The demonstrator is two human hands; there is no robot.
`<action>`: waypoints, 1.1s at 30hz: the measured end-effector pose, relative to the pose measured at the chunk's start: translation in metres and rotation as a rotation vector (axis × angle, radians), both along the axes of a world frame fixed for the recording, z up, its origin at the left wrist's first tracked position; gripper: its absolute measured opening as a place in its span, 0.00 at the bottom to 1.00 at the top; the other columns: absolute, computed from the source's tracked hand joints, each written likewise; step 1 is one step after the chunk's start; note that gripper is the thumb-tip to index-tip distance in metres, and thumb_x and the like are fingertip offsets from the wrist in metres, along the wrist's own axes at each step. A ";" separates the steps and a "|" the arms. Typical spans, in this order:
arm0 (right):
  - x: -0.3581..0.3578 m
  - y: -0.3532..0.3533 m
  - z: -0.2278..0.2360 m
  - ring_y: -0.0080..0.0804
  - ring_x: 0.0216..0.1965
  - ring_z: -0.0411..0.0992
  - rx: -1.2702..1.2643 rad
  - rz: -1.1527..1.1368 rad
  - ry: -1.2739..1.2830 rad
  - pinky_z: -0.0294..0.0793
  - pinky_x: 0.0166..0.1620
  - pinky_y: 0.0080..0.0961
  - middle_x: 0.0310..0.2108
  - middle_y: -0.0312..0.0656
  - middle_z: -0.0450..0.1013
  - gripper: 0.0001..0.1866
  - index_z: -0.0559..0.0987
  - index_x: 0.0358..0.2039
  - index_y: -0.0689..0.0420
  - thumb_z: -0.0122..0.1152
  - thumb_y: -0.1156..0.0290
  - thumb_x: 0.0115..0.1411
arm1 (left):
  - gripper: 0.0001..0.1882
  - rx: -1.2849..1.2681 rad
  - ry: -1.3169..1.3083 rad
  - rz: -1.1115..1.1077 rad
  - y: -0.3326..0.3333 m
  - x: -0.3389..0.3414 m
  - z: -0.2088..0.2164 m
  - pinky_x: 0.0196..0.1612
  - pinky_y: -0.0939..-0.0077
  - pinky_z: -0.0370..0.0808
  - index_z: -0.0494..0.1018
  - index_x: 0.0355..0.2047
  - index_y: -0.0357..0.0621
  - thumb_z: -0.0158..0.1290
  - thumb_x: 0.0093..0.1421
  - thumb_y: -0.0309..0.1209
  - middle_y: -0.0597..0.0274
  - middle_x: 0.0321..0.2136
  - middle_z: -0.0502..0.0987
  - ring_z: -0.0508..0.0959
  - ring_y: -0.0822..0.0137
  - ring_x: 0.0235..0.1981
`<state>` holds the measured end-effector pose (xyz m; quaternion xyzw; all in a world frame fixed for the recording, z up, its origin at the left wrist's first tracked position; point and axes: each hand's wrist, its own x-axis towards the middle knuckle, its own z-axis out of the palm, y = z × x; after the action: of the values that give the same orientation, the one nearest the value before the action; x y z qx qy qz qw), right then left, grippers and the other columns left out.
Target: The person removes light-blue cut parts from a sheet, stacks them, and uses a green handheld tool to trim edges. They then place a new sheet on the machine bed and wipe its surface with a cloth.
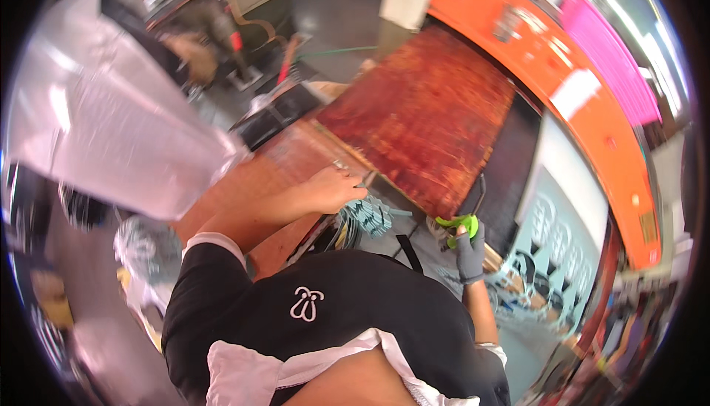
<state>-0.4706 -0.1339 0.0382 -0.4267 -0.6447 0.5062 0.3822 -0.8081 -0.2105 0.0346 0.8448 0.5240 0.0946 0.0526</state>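
Note:
My bare left hand (336,188) is at the near edge of the reddish-brown board, its fingers curled at a bundle of light blue cut-out pieces (370,215) that hangs just below them. My right hand (470,252) wears a grey glove with bare fingertips. Its thumb and fingers close on a bright green object (458,222), whose full shape is hidden and blurred. A dark bent rod (481,193) stands up just beyond it. To the right of this hand lies a light blue sheet (551,239) with rows of shaped holes cut through it.
The worn reddish-brown board (425,110) lies ahead, below an orange machine beam (547,58) that curves along the right. A pink crate (603,51) sits behind the beam. Clear plastic wrapping (111,103) fills the left, near a bundle of pale blue pieces (148,251).

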 end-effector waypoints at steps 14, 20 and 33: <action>-0.319 0.066 -0.180 0.48 0.40 0.72 0.086 0.928 -0.695 0.69 0.43 0.38 0.39 0.55 0.72 0.29 0.70 0.45 0.58 0.56 0.46 0.53 | 0.16 -0.761 0.024 0.971 -0.181 -0.078 0.003 0.33 0.60 0.74 0.73 0.36 0.49 0.56 0.44 0.35 0.58 0.31 0.77 0.78 0.55 0.35; -0.383 0.079 -0.260 0.46 0.38 0.73 0.323 0.624 -0.870 0.71 0.41 0.37 0.35 0.55 0.73 0.28 0.71 0.41 0.59 0.59 0.47 0.52 | 0.26 -1.055 -0.239 1.141 -0.208 -0.108 0.041 0.41 0.67 0.72 0.70 0.44 0.44 0.62 0.43 0.34 0.56 0.35 0.77 0.76 0.57 0.40; -0.341 -0.037 -0.075 0.54 0.52 0.63 0.819 1.019 0.066 0.64 0.53 0.40 0.48 0.57 0.65 0.37 0.66 0.50 0.64 0.65 0.50 0.47 | 0.26 -0.974 -0.091 1.035 -0.133 -0.096 0.069 0.43 0.63 0.71 0.69 0.44 0.39 0.61 0.44 0.32 0.49 0.38 0.76 0.75 0.53 0.42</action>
<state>-0.8119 -0.1709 -0.0363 0.1282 -0.8948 0.3504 0.2454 -0.9044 -0.3432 0.1041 0.3633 0.8378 -0.1023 0.3944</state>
